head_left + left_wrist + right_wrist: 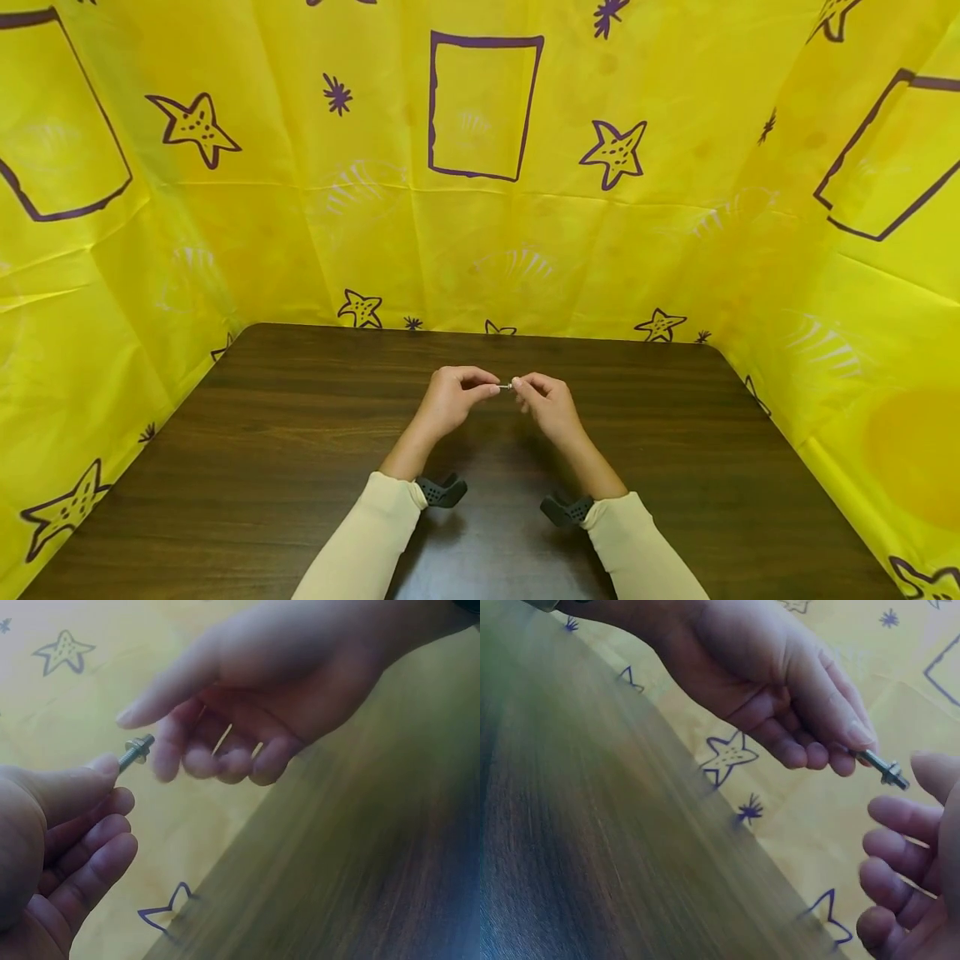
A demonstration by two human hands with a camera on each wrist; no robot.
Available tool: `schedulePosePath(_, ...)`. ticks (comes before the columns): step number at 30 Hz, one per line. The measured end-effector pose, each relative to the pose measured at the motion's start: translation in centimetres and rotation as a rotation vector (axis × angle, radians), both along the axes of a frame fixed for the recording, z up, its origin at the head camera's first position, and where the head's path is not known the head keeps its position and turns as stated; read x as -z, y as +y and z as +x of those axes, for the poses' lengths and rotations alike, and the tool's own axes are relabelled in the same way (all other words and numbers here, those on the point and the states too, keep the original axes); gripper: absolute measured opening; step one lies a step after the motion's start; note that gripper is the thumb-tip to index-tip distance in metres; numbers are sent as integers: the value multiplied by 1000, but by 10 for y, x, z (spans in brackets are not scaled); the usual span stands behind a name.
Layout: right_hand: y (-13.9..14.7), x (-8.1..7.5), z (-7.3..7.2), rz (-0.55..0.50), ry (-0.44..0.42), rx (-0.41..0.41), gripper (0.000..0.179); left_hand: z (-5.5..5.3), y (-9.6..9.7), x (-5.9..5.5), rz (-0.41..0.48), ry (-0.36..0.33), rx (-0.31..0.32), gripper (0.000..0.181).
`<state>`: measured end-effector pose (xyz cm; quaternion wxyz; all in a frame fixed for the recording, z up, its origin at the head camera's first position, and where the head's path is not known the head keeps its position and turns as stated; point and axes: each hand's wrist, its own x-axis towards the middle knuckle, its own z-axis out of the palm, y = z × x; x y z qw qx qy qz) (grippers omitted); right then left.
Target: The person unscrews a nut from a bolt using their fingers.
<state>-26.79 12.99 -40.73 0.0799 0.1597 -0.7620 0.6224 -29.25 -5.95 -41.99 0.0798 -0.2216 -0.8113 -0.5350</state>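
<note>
Between thumb and fingertips, my left hand (452, 398) pinches a small metal bolt (129, 758) above the table. A nut (892, 775), apparently with a washer, sits close to the bolt's free end, which points toward my right hand (552, 408). In both wrist views, the right thumb and index finger stand apart on either side of that end, with a gap showing. The other right fingers are loosely bent. The left hand's grip hides the bolt's other end.
Beneath the hands lies a dark wood-grain table (300, 467). Yellow cloth (480, 225) with purple starfish drawings surrounds its back and sides. Each wrist wears a dark band (442, 492) below a pale sleeve.
</note>
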Motion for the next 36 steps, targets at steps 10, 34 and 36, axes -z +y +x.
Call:
schedulePosePath(10, -6, 1, 4, 29, -59, -14, 44, 4, -1, -1, 23, -35, -13, 11)
schedulePosePath(34, -1, 2, 3, -146, -142, -119, 17, 6, -1, -2, -6, 16, -18, 11)
schedulePosePath(36, -1, 3, 4, -155, -131, -131, 18, 6, -1, -2, -12, 10, -24, 9)
